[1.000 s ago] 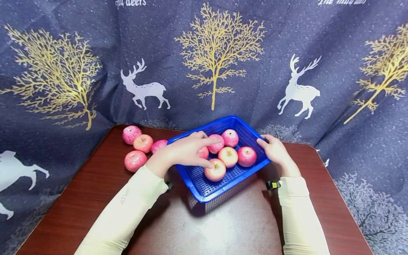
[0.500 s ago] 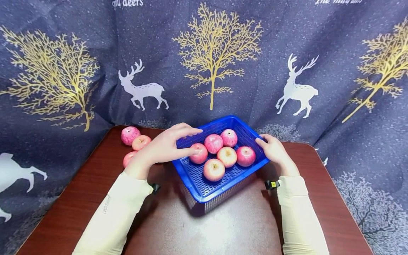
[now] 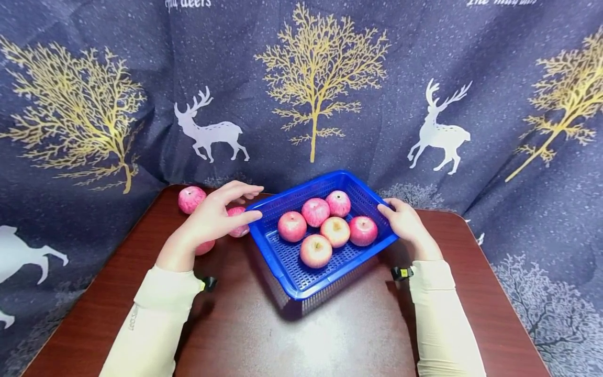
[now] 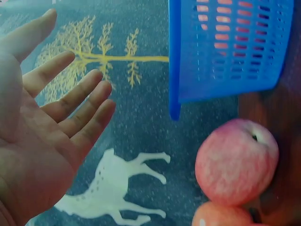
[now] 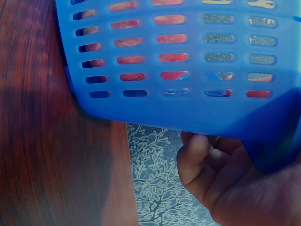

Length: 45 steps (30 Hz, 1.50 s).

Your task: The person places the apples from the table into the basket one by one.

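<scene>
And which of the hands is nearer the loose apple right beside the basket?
Left: the left hand hovers near that apple; the right hand grips the basket at its right end.

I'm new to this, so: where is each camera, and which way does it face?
Head: on the person's head, facing forward and down at the blue basket and apples; left hand, right hand and sleeves show.
Left wrist: on that wrist, facing the basket's side and apples outside it; the left hand shows.
Right wrist: on that wrist, facing the basket's slotted wall; the right hand shows at its rim.
Shared: both wrist views show the basket's outside and patterned cloth.
</scene>
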### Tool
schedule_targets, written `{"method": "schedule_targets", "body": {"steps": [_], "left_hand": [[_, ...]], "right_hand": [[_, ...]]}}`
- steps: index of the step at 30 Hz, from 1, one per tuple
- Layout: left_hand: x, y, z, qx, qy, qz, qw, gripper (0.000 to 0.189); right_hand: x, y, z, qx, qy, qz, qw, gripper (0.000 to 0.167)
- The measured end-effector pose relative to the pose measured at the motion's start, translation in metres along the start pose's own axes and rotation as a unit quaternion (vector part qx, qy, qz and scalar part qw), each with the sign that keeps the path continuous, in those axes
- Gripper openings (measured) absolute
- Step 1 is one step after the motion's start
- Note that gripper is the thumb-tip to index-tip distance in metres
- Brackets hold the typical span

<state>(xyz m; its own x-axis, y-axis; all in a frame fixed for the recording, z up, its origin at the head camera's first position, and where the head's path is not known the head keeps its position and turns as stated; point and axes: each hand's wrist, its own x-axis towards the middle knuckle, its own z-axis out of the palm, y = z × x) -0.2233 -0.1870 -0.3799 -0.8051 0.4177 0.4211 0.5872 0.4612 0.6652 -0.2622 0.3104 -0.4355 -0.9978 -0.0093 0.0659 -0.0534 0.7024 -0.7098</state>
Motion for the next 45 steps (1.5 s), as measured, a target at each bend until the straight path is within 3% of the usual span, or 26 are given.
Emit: {"method": "schedule_targets", "body": {"steps": [7, 13, 17, 21, 25, 31, 40, 45], "left_hand": [[-0.013, -0.020, -0.008, 0.013, 0.024, -0.007, 0.9996, 0.052], [-0.018, -0.028, -0.020, 0.098, 0.036, -0.035, 0.9939, 0.043], [-0.024, -0.029, -0.030, 0.149, 0.018, -0.082, 0.9853, 0.047], [-0.030, -0.032, -0.040, 0.167, -0.002, -0.120, 0.9787, 0.055], [-0.033, -0.037, -0.049, 0.178, -0.008, -0.128, 0.9756, 0.059], [-0.037, -0.049, -0.057, 0.187, -0.013, -0.133, 0.9733, 0.042], [-0.038, -0.057, -0.059, 0.213, -0.069, -0.182, 0.9575, 0.051], [-0.042, -0.061, -0.062, 0.220, -0.085, -0.220, 0.9466, 0.071]], "right_hand": [[-0.001, -0.001, 0.001, 0.004, -0.002, 0.006, 1.0000, 0.053], [-0.002, -0.002, 0.001, 0.000, 0.000, 0.006, 1.0000, 0.052], [-0.002, -0.002, 0.001, -0.003, 0.000, 0.002, 1.0000, 0.053], [-0.001, -0.001, 0.002, 0.000, -0.003, 0.000, 1.0000, 0.052], [0.000, 0.000, 0.001, -0.003, -0.004, -0.003, 1.0000, 0.053], [0.001, -0.001, -0.001, 0.002, -0.005, 0.004, 1.0000, 0.054], [-0.002, -0.001, -0.003, -0.008, -0.002, 0.001, 1.0000, 0.053], [-0.001, 0.000, -0.002, -0.016, -0.001, -0.007, 0.9998, 0.052]]}}
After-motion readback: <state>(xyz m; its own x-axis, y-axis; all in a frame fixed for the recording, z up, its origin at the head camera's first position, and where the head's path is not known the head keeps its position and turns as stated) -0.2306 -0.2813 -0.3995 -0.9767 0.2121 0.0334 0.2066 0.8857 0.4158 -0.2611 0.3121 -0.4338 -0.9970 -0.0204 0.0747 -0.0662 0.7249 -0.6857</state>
